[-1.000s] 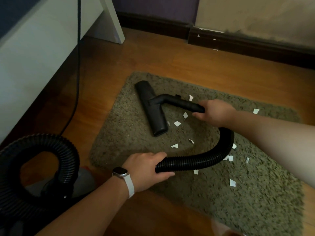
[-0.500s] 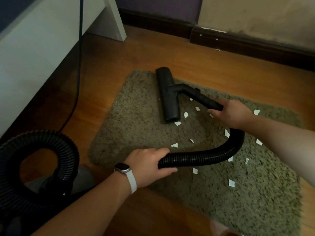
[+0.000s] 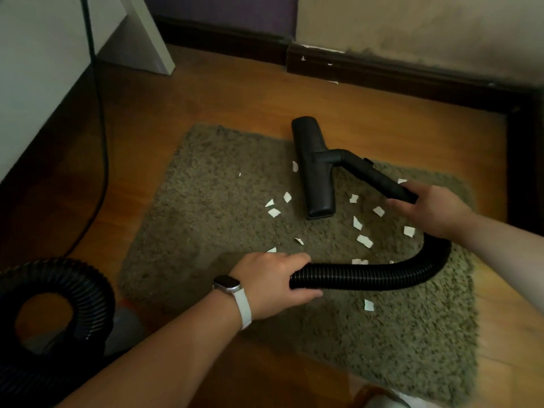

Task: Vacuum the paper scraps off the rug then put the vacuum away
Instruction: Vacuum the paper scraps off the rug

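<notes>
Within 1 second the floor nozzle point(image 3: 316, 169) had slid right to the rug's point(image 3: 206, 201) top edge, centre frame. The right hand point(image 3: 432, 210) clasped its wand point(image 3: 379, 179) and the left hand point(image 3: 270, 284) gripped the hose point(image 3: 368, 275). Paper scraps point(image 3: 364, 240) lay on both sides of the nozzle, so the vacuuming seemed far from done.

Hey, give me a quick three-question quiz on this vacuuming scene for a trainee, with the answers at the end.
1. True or false: the rug is already free of paper scraps.
2. What does the left hand grip? A) the ribbed hose B) a paper scrap C) nothing
3. Fill the gap: the right hand holds the rigid tube joined to the floor ____.

Key: 1 false, scraps lie on it; 2 A; 3 nozzle.
</notes>
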Demonstrator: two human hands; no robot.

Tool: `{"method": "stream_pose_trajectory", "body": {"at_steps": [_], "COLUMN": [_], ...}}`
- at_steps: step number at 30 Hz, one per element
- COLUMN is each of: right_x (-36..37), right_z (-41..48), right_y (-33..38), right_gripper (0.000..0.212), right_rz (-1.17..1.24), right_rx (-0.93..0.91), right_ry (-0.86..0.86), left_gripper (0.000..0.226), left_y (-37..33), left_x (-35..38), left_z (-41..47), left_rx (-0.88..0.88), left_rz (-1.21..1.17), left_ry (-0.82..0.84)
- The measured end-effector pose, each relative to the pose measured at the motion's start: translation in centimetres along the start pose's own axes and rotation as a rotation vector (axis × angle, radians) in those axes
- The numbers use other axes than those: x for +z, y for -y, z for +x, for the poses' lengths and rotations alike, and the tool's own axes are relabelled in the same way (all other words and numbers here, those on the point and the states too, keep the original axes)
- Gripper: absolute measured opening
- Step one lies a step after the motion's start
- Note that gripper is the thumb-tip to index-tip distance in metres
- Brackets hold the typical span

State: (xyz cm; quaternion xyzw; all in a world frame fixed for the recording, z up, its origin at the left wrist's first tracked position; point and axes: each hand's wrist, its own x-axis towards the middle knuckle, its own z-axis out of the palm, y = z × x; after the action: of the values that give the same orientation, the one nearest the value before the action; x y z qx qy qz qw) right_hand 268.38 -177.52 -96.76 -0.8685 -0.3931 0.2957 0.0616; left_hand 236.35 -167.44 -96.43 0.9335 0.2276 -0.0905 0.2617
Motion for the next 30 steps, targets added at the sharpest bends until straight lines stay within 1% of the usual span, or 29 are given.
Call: {"method": "stream_pose_trajectory", "body": {"at_steps": [3, 7, 11, 18, 21, 25, 30], "right_x": [0.0, 0.6, 1.7, 2.8, 3.2, 3.2, 2.5], "right_z": [-0.1, 0.8, 2.0, 3.5, 3.4, 2.8, 2.2], "right_y": [-1.7, -2.3, -1.4, 1.2, 2.3, 3.0, 1.4], "right_gripper": [0.027, 0.028, 0.033, 0.038, 0.043, 0.041, 0.03], "right_rz": [-0.001, 0.003, -0.028, -0.106, -0.128, -0.144, -0.046], "right_rx": [0.044, 0.029, -0.032, -0.147, -0.212, -0.246, -0.152], "right_ry": [-0.01, -0.01, 0.003, 0.034, 0.06, 0.079, 0.017], "left_gripper": [0.048, 0.048, 0.047, 0.046, 0.045, 0.046, 0.045], "left_y": [-0.6, -0.5, -0.1, 0.8, 1.2, 1.4, 0.9], "left_x": [0.2, 0.4, 0.7, 1.1, 1.3, 1.4, 0.9], "left_z": [1.2, 1.8, 1.5, 0.6, 0.0, -0.6, -0.6], "left_rx": [0.005, -0.024, -0.05, -0.034, -0.025, -0.023, -0.033], "left_rz": [-0.008, -0.015, -0.011, -0.015, -0.029, -0.04, -0.026], "left_ry": [0.014, 0.013, 0.035, 0.005, 0.017, 0.042, 0.042]}}
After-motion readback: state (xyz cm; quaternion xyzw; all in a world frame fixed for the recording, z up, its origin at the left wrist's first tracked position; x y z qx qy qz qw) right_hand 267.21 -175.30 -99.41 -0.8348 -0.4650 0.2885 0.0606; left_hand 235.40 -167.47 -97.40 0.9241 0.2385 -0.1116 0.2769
